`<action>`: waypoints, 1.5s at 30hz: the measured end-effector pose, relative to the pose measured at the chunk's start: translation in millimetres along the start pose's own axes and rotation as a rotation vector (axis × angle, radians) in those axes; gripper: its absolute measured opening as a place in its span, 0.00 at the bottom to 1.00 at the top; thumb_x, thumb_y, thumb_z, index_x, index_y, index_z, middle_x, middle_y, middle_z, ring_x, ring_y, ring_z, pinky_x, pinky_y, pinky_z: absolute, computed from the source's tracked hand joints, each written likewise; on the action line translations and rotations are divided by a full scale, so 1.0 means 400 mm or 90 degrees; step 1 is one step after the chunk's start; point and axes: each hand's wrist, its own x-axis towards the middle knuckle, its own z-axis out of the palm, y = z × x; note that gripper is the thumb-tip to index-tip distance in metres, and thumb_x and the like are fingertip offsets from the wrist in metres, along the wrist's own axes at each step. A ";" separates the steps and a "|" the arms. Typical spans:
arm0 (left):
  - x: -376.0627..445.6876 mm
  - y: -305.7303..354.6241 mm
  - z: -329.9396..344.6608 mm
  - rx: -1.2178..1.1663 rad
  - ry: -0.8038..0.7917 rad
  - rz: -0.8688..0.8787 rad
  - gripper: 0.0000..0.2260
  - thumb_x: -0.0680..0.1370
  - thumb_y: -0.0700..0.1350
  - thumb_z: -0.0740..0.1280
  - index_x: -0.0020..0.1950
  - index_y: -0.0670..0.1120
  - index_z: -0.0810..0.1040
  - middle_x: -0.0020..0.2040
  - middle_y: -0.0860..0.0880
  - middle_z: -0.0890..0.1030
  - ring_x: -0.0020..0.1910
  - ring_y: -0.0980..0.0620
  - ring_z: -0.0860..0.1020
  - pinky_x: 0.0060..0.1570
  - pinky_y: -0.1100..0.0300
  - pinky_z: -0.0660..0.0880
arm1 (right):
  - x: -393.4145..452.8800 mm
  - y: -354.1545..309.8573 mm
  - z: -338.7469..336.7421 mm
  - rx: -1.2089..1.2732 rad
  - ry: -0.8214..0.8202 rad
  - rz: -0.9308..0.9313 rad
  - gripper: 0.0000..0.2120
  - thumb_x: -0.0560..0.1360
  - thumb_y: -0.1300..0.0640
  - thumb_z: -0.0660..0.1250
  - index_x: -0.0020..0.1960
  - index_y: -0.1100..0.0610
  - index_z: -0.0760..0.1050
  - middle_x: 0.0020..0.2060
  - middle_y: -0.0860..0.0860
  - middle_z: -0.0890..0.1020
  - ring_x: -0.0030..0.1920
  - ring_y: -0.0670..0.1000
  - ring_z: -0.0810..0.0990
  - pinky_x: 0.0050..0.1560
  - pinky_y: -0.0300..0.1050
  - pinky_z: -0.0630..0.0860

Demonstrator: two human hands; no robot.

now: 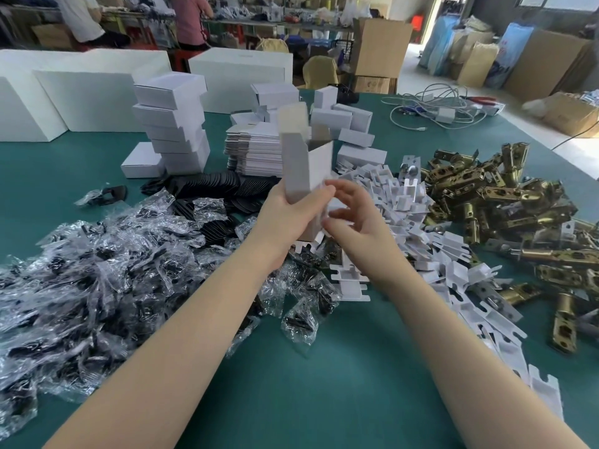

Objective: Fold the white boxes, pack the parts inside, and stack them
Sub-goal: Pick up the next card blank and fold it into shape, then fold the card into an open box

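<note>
My left hand (288, 215) grips a half-folded white box (304, 170) held upright above the table, its top flaps open and blurred. My right hand (353, 215) is at the box's lower right side, fingers curled at a white flap there; motion blur hides the exact hold. Behind stands a leaning stack of folded white boxes (175, 124) and a pile of flat box blanks (256, 150). Brass latch parts (505, 202) lie heaped at right, white card inserts (405, 215) in the middle, bagged black parts (107, 260) at left.
Green table (324, 384) has bare surface between my forearms. Loose folded boxes (353, 131) lie behind the blanks. Large white cartons (84, 98) stand at the back left. Grey cables (434, 108) sit at the back right. People work at far tables.
</note>
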 end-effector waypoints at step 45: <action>0.023 -0.147 -0.031 0.124 -0.115 0.054 0.24 0.67 0.49 0.78 0.61 0.54 0.78 0.53 0.58 0.84 0.52 0.59 0.82 0.50 0.64 0.79 | 0.023 0.050 -0.502 -0.733 0.219 0.505 0.24 0.77 0.42 0.66 0.38 0.64 0.77 0.32 0.56 0.79 0.32 0.55 0.77 0.31 0.42 0.73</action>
